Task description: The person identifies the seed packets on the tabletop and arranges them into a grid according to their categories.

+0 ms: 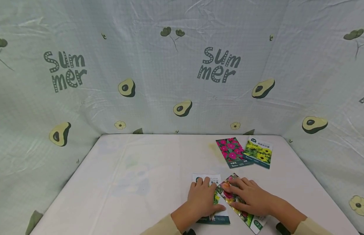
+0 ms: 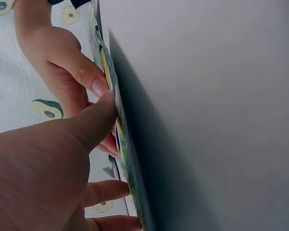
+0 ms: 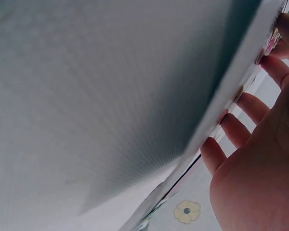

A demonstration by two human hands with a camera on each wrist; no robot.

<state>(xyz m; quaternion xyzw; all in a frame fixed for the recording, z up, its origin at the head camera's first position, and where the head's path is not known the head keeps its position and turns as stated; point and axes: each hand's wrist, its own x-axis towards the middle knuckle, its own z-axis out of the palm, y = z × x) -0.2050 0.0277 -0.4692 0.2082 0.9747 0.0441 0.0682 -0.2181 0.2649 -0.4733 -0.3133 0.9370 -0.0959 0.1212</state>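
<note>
Left hand [image 1: 201,197] rested palm-down on a flat rectangular packet with a white top, yellow flower print and dark teal bottom band [image 1: 218,198]; fingers pointed away from the person, thumb stuck out sideways over the lower part. Not clenched, just fingertips and thumb touching the printed face. Right hand [image 1: 252,197] lay over a slanted rectangular packet printed with multicoloured flowers, with a white end and green oval logo [image 1: 245,216]; fingers extended across the print, thumb lower down, no fist. Left wrist view showed the two thumbs close together at a packet seen edge-on; couldn't tell whether they met. Right wrist view showed fingertips along a packet edge.

Both handled packets lay on the white table [image 1: 135,176], near side, right of centre. Slanted packet's upper left corner overlapped the right edge of the teal-banded one; its white end pointed toward the person.

Farther back on the right, two more packets: one with magenta flowers and a dark bottom band [image 1: 231,150], and one with yellow daisy-like flowers and a white top [image 1: 259,151], overlapping at a corner. Both well apart from the hands.

Beige sleeves [image 1: 311,227] covered the forearms. Behind the table hung a pale grey-green cloth [image 1: 152,65] printed with avocados, flowers and "summer" lettering, creased in places.
</note>
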